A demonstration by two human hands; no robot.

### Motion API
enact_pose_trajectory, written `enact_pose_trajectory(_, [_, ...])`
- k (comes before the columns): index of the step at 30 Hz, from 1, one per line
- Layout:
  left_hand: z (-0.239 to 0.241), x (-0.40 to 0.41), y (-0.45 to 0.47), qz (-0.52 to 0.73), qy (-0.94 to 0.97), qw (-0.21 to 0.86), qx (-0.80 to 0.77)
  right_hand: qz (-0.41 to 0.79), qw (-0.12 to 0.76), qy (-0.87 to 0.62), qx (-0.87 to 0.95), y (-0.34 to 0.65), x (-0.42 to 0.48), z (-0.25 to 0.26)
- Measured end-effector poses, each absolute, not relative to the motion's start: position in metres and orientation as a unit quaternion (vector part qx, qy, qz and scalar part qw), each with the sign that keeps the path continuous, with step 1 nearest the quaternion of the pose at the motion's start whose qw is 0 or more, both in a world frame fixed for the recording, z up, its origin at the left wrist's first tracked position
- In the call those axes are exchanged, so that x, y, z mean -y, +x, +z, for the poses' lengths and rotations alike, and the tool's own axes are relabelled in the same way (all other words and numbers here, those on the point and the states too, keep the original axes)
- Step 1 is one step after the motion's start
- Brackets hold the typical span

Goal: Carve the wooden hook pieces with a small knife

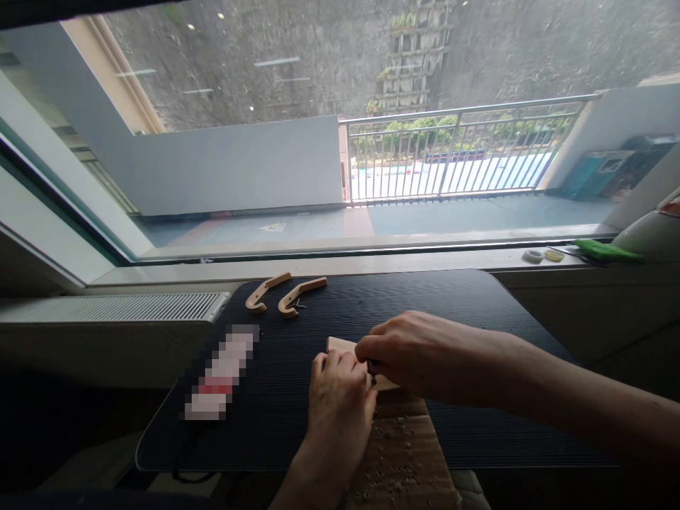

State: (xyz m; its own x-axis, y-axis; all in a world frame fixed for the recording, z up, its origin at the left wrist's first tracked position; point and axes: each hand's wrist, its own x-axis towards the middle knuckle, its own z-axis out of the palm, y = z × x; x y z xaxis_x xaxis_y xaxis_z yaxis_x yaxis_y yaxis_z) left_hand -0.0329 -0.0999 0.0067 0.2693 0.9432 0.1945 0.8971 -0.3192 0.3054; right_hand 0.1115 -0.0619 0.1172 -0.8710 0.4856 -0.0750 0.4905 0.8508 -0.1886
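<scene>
Timber first: the pale wooden block [338, 346] lies flat near the front middle of the black surface [435, 297], its near end resting on a cardboard sheet [409, 453] that juts over the front edge. Your left hand [340, 404] lies on top of the block with its fingers curled down and closed over it, hiding most of it, so only the far corner and a sliver on the right show. Your right hand [404, 348] comes in from the right, its fingers pinched tight around a small dark tool [372, 371] whose tip points down at the block just beside your left knuckles; you cannot tell what kind of tool it is. Pale shavings [396, 432] are scattered over the cardboard below both hands. Further out, at the far left of the surface, two curved wooden hooks [267, 292] lie side by side, with a few small dark screws [300, 306] just beside the right one. To your left, well apart from the block, lies a long blurred object [222, 379]. Beyond the surface runs the window sill [372, 263], with a balcony railing [457, 149] outside the glass.
</scene>
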Motion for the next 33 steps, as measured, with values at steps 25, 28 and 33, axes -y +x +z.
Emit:
enact_pose_trajectory(25, [0.006, 0.098, -0.029, 0.171, 0.796, 0.089, -0.574, -0.075, 0.012, 0.271, -0.960, 0.116, 0.062, 0.127])
enact_pose_trajectory(28, [0.008, 0.099, -0.028, 0.172, 0.786, 0.096, -0.586, -0.075, 0.002, 0.249, -0.966, 0.115, 0.061, 0.127])
enact_pose_trajectory(33, [0.010, 0.099, -0.029, 0.162, 0.789, 0.112, -0.582, -0.083, 0.008, 0.239, -0.967, 0.110, 0.060, 0.124])
